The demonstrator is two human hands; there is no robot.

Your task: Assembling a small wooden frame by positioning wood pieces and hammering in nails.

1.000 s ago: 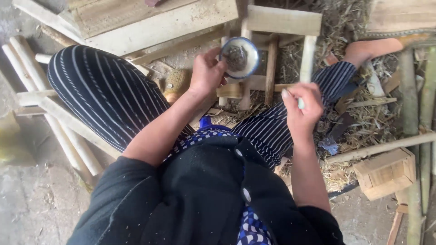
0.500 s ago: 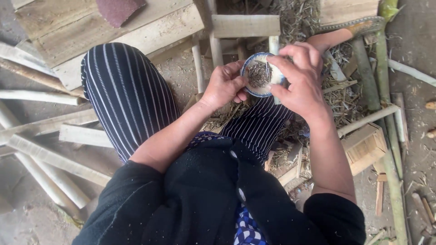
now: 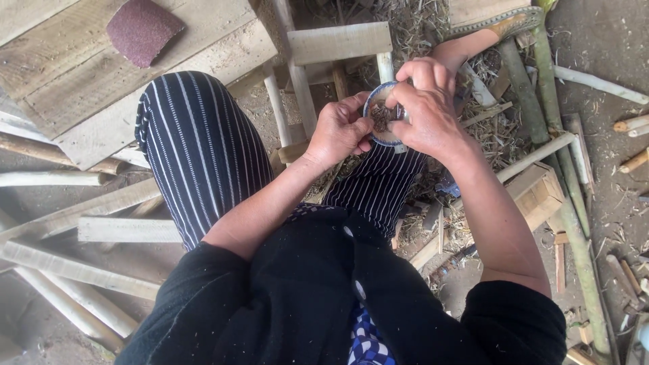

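A small round blue-rimmed bowl (image 3: 380, 116) with dark bits inside sits in my left hand (image 3: 340, 130), gripped at its near left edge above my striped trouser leg (image 3: 203, 149). My right hand (image 3: 426, 108) is over the bowl's right side, its fingertips reaching into the dark contents. Whether those fingers pinch anything is hidden. My bare foot (image 3: 460, 51) lies just beyond the bowl.
A wooden stool frame (image 3: 338, 44) stands beyond the hands. A board (image 3: 81, 88) carries a sheet of reddish sandpaper (image 3: 143, 30) at the upper left. Loose wooden sticks (image 3: 74, 270) lie at left; bamboo poles (image 3: 574, 230) and a small wooden block (image 3: 537, 196) at right.
My right hand came up from beside my knee to the bowl and now reaches into it. The view shifted left and downward; the left hand kept hold of the bowl.
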